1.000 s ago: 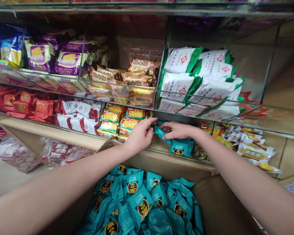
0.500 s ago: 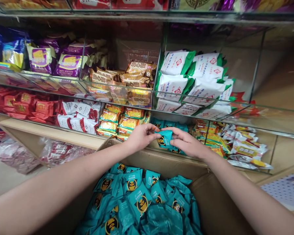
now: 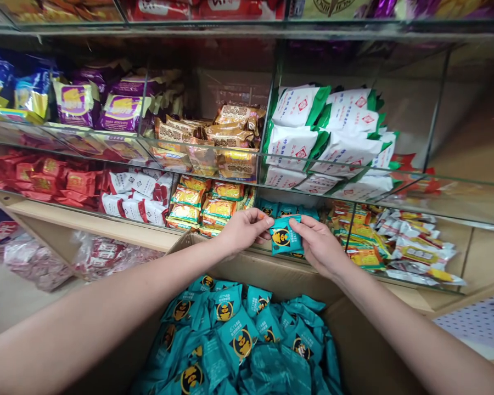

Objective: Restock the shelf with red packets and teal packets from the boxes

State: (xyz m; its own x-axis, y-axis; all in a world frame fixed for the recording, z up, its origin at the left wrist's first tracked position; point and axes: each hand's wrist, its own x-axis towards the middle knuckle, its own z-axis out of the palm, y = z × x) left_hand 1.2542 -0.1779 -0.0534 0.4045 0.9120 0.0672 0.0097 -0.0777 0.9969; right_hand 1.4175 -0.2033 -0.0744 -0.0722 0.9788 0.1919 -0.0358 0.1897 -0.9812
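Note:
A small teal packet [image 3: 286, 236] with a black and yellow round emblem is held up between my two hands, in front of the lower shelf. My left hand [image 3: 247, 227] pinches its left upper edge between thumb and fingers. The fingers of my right hand [image 3: 319, 241] grip its upper right side. Beneath my arms, an open cardboard box [image 3: 267, 269] holds many similar teal packets [image 3: 241, 334]. Behind the held packet, more teal packets [image 3: 288, 210] lie in a compartment of the lower shelf, partly hidden by my hands.
Yellow-green packets [image 3: 187, 197] and red-and-white packets [image 3: 135, 197] fill compartments to the left; white-and-yellow ones [image 3: 422, 247] lie at the right. A glass front edge [image 3: 214, 178] runs above the lower compartments. Bagged goods [image 3: 102, 253] sit low at the left.
The held packet has turned more upright and shifted slightly right, so its emblem shows more fully. My right hand has moved its grip to the packet's upper corner. The view has shifted slightly.

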